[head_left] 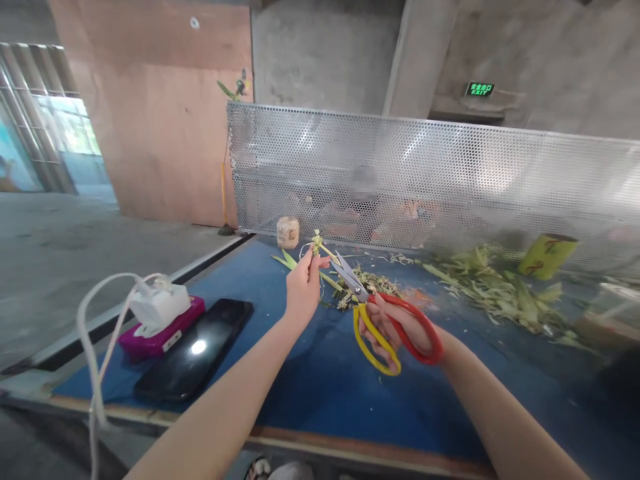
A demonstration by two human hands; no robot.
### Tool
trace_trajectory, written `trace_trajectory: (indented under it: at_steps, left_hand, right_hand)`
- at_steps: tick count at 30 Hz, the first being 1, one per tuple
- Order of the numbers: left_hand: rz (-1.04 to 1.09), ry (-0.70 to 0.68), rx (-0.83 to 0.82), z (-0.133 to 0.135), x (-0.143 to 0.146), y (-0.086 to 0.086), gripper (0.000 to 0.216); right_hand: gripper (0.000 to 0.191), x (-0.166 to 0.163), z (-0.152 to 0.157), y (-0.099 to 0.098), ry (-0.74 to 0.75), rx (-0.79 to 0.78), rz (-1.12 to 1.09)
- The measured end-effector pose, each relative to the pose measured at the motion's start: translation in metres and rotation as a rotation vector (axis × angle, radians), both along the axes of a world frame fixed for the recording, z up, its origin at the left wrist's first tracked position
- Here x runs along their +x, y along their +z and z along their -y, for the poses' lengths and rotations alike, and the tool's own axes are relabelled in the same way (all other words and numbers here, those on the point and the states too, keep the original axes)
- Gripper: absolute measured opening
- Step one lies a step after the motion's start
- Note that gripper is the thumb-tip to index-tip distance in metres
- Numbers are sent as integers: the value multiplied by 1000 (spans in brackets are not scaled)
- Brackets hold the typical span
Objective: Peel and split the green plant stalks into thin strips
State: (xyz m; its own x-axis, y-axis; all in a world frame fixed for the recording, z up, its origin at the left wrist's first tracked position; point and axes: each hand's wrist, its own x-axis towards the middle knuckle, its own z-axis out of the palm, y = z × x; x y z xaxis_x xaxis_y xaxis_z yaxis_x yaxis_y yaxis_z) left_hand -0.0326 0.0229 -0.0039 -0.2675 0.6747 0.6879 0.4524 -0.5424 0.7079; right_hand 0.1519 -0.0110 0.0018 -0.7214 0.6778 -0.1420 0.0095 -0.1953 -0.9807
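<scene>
My left hand (303, 290) pinches a small pale-green knotted piece of plant leaf (317, 241) above the table. A strip of it sticks out towards the right. My right hand (395, 323) has its fingers through the loops of a pair of scissors (357, 289), one loop red and the other yellow. The blades are parted and point up and left, with their tips close to the strip beside my left hand. Whether the blades touch the strip, I cannot tell. Behind the scissors lies a heap of thin greenish plant scraps (375, 280).
The blue tabletop (320, 393) carries a black phone (200, 347) and a purple power strip (165, 330) with a white charger and cable on the left. Long leaves (500, 287), a yellow-green container (547, 255) and a pale jar-like object (288, 233) lie farther off. A perforated metal screen (430, 180) borders the back.
</scene>
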Motion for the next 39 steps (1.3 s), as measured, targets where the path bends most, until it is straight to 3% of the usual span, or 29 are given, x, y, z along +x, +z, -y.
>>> trace_trajectory:
  at_steps: [6,11,20,39]
  left_hand:
    - [-77,20,-40,1,1,-1,34]
    - [-132,-46,-56,2,5,-2,34]
    - [-181,-97,-64,1,7,-4,36]
    - [-144,-44,-47,2,5,-3,37]
  right_hand:
    - [49,-7,0,0,-54,-30,84]
    - [51,-10,-3,-1,-120,-49,68]
    - [53,-8,-9,-6,-99,-63,20]
    - [52,-6,-5,-1,-67,-81,64]
